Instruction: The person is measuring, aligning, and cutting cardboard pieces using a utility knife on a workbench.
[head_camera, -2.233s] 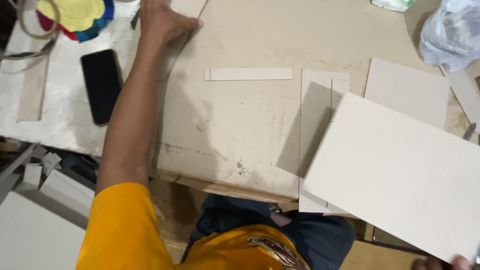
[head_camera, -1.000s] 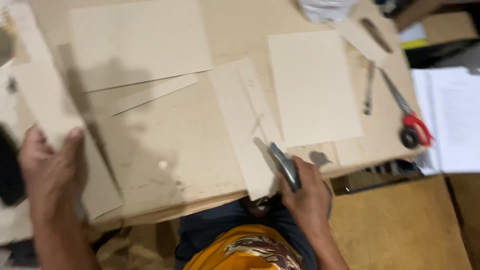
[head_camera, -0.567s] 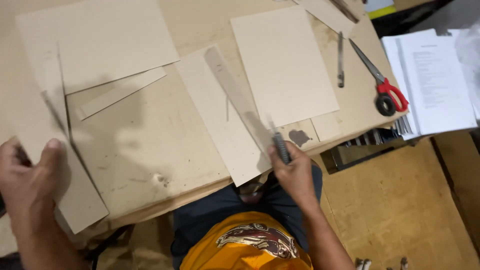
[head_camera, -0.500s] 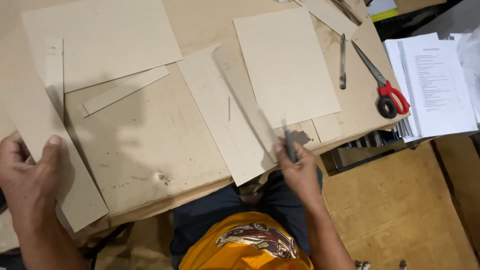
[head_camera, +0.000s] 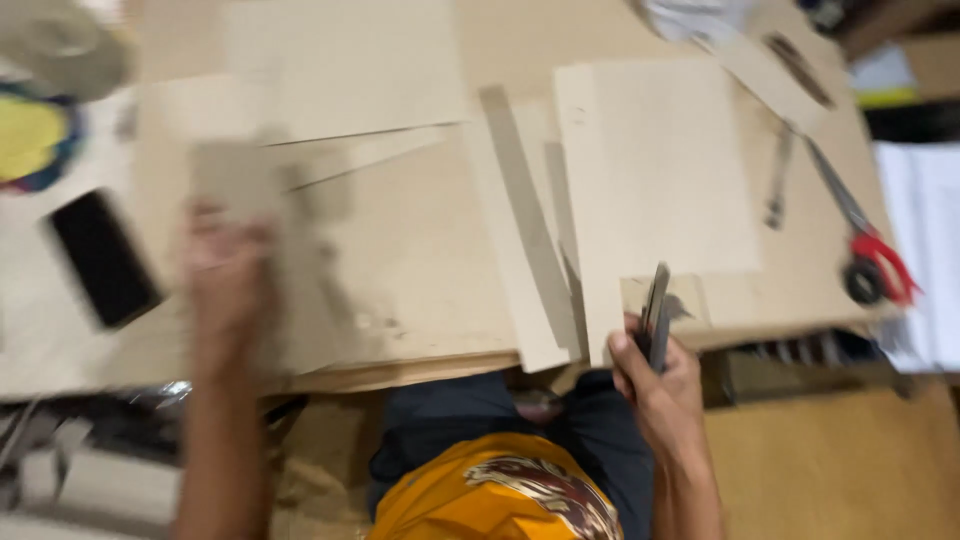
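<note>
The left hand (head_camera: 228, 270), blurred, is now lifting a cardboard strip (head_camera: 232, 185) it was pressing flat moments ago; the right hand (head_camera: 655, 375) is still gripping the knife (head_camera: 657, 312) near the surface (head_camera: 420, 260) edge; cutting is paused.

Open board is left at the middle of the worktable (head_camera: 420, 240), between the cardboard strip (head_camera: 240, 190) gripped in the left hand (head_camera: 225, 290) and the long strips (head_camera: 530, 230). The right side is covered by a large cardboard sheet (head_camera: 660, 170). The far right edge is blocked by scissors (head_camera: 860, 250), the far left by a phone (head_camera: 100, 258). The near right edge is taken up by the right hand (head_camera: 655, 380) and its cutter (head_camera: 657, 315).
</note>
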